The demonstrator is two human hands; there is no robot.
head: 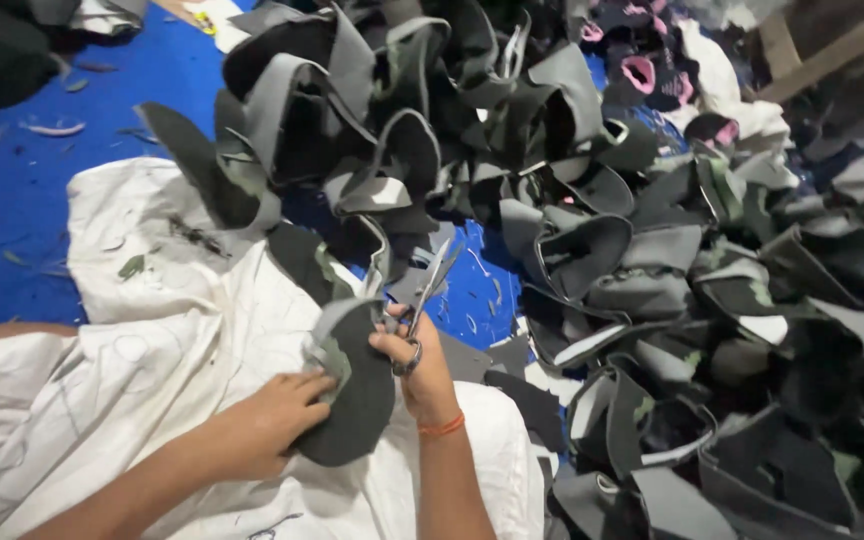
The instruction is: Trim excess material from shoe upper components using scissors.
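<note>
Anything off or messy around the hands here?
Small fabric offcuts lie scattered over the blue floor sheet. Otherwise nothing odd: left hand steadies a dark fabric piece, right hand holds scissors.

Fabric pile (652,260) blocks right; white cloth (152,300) open left.

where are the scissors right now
In the head view, just left of centre: the scissors are in the right hand, blades pointing up beside the dark fabric piece.

— What covers the floor?
— A blue tarp (12,190) scattered with small scraps, a crumpled white cloth (182,330) spread over it.
— And beyond?
— A wooden plank (802,60) in the dim far corner
</note>
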